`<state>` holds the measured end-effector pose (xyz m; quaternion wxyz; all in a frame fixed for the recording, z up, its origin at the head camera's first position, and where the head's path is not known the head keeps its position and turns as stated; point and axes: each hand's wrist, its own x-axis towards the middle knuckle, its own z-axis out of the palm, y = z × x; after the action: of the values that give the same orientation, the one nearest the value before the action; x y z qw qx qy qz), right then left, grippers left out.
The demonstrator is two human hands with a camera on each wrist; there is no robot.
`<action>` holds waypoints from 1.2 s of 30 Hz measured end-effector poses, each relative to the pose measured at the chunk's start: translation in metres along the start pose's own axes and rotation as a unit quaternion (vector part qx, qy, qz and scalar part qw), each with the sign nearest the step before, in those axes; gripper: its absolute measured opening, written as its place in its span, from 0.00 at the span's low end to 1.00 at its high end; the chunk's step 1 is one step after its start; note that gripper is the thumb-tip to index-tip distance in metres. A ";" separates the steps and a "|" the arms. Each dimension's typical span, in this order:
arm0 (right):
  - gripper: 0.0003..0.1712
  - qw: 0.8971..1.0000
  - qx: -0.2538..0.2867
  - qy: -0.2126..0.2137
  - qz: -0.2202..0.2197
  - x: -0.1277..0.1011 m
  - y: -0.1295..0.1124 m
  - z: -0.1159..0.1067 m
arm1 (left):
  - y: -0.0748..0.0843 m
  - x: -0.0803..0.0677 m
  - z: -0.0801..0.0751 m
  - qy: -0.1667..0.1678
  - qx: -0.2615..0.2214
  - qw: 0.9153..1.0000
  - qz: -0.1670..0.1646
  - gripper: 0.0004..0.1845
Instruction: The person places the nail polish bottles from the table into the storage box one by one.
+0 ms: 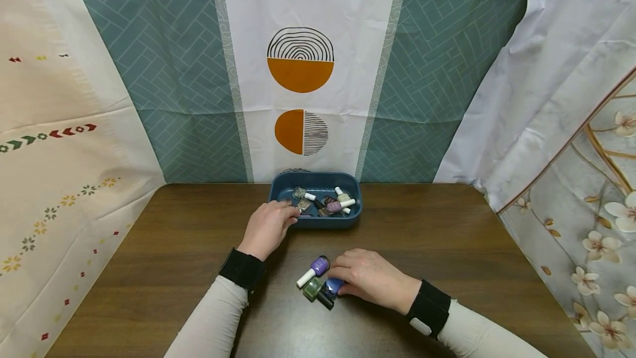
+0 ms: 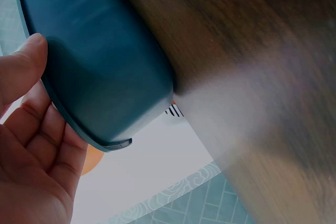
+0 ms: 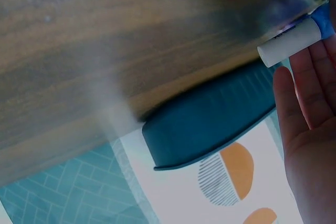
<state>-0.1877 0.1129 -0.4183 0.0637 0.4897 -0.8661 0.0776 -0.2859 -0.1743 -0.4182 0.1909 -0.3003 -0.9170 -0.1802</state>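
Down from my head, my left hand (image 1: 268,228) rests on the near left rim of the blue tray (image 1: 316,224), fingers relaxed on its edge, with several polish bottles (image 1: 325,203) lying inside. My right hand (image 1: 370,278) lies on the wooden counter (image 1: 149,247) nearer to me, its fingers curled over a blue bottle (image 1: 334,286) that sits touching a green bottle (image 1: 313,288) and just beside a purple bottle (image 1: 315,269) with a white cap. At my left wrist, the palm and loosely straight fingers (image 2: 31,145) lie against the tray's outer wall (image 2: 105,66). At my right wrist, the fingers (image 3: 307,93) lie against a white-capped bottle (image 3: 294,38), with the tray (image 3: 210,124) well apart behind it.
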 end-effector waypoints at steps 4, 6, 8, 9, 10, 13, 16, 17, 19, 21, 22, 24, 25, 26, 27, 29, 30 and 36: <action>0.22 1.000 0.004 -0.004 0.009 0.001 0.000 -0.004 | 0.000 0.000 0.001 0.004 -0.005 1.000 0.002 0.04; 0.22 1.000 0.005 -0.004 0.011 0.002 0.000 -0.006 | -0.001 0.000 0.001 0.004 -0.005 1.000 0.003 0.03; 0.22 1.000 0.002 0.001 0.008 0.003 0.000 -0.009 | -0.001 0.000 0.001 0.003 -0.003 1.000 0.004 0.03; 0.22 1.000 0.002 0.005 0.007 0.003 0.000 -0.011 | -0.001 0.000 0.001 0.003 -0.002 1.000 0.004 0.03; 0.22 1.000 0.001 0.010 0.005 0.004 0.000 -0.012 | -0.001 0.000 0.001 0.002 0.000 1.000 0.005 0.02; 0.22 1.000 0.001 0.026 0.003 0.005 0.002 -0.017 | -0.001 0.001 0.001 0.002 0.003 1.000 0.006 0.02; 0.22 0.999 -0.002 0.041 0.002 0.006 0.004 -0.022 | -0.001 0.001 0.002 0.003 0.004 1.000 0.006 0.03; 0.22 0.999 -0.005 0.045 0.003 0.007 0.005 -0.024 | -0.001 0.001 0.002 0.003 0.003 1.000 0.005 0.02; 0.23 0.999 -0.013 0.053 0.005 0.008 0.006 -0.027 | -0.001 0.001 0.001 0.002 0.001 1.000 0.005 0.02; 0.24 0.998 -0.020 0.058 0.010 0.008 0.007 -0.030 | -0.002 0.000 0.001 0.000 0.000 1.000 0.005 0.02; 0.25 0.998 -0.022 0.061 0.012 0.009 0.007 -0.031 | -0.002 0.000 0.001 -0.001 -0.001 1.000 0.004 0.02; 0.25 0.997 -0.027 0.067 0.016 0.011 0.008 -0.033 | -0.002 0.000 0.001 -0.002 -0.004 1.000 0.004 0.02; 0.25 0.997 -0.029 0.071 0.018 0.012 0.008 -0.035 | -0.002 0.000 0.001 -0.003 -0.004 1.000 0.003 0.02; 0.25 0.996 -0.032 0.075 0.020 0.013 0.009 -0.036 | -0.002 0.000 0.001 -0.003 -0.005 1.000 0.003 0.02; 0.26 0.996 -0.032 0.081 0.022 0.013 0.009 -0.037 | -0.002 0.000 0.000 -0.003 -0.005 1.000 0.002 0.02; 0.25 0.995 -0.033 0.091 0.027 0.016 0.011 -0.039 | -0.001 0.000 0.000 -0.003 -0.004 1.000 0.000 0.02; 0.25 0.994 -0.034 0.095 0.030 0.017 0.011 -0.041 | -0.001 0.000 0.000 -0.003 -0.003 1.000 -0.001 0.02; 0.24 0.991 -0.043 0.113 0.054 0.026 0.017 -0.051 | -0.001 0.000 0.000 -0.005 0.002 1.000 -0.004 0.03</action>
<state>-0.2142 0.1099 -0.3650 0.1774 0.4269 -0.8812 0.0987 -0.2865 -0.1747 -0.4182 0.1861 -0.2968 -0.9197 -0.1774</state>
